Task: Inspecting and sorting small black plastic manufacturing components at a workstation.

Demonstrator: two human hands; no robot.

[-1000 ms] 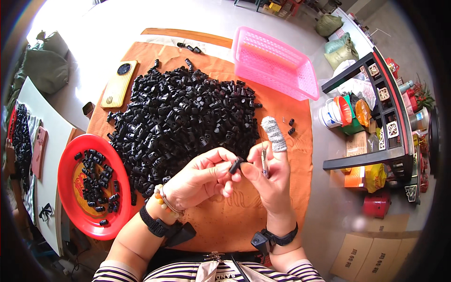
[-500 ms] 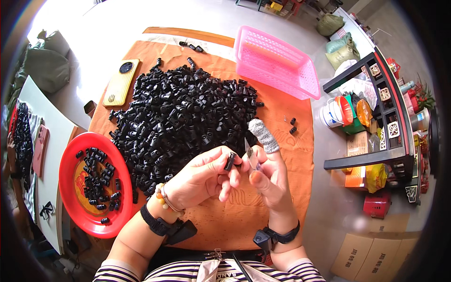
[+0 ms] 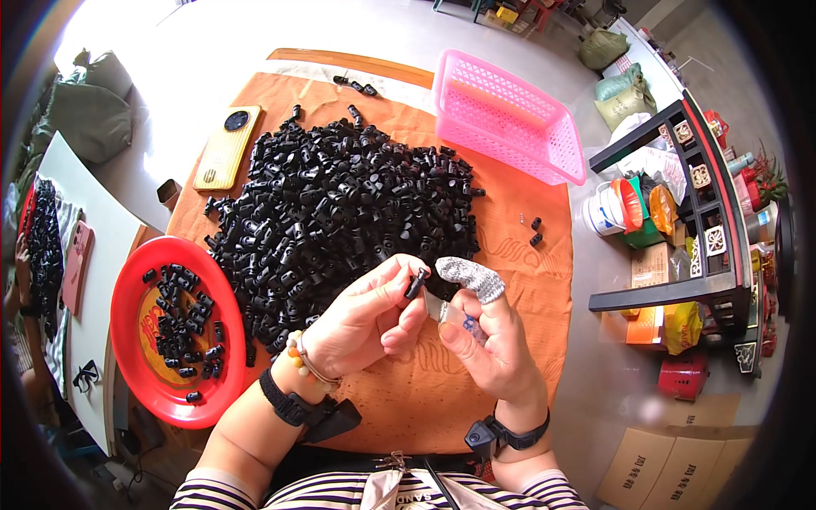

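Observation:
My left hand (image 3: 374,313) pinches a small black plastic fitting (image 3: 416,283) between thumb and fingertips, above the near edge of a large heap of similar fittings (image 3: 348,204). Just right of it, my right hand (image 3: 489,344) is closed on a small thin blade with a pale, blue-marked grip (image 3: 470,323); its tip points toward the left hand and is partly hidden. A grey knitted finger cover (image 3: 476,278) sits on the right index finger, which bends over toward the fitting. Left of my arms, a red oval tray (image 3: 127,340) holds several black fittings.
An orange cloth (image 3: 518,348) covers the table. A pink plastic basket (image 3: 510,157) stands at the far right, and a yellow phone (image 3: 223,161) lies at the far left. Loose fittings (image 3: 536,232) lie by the right edge. Beyond that edge stands a dark wooden frame (image 3: 663,297).
The right hand has drawn slightly away from the left and turned; its covered index finger has bent from upright toward the fitting. The left hand still holds the fitting. The whole view has shifted slightly.

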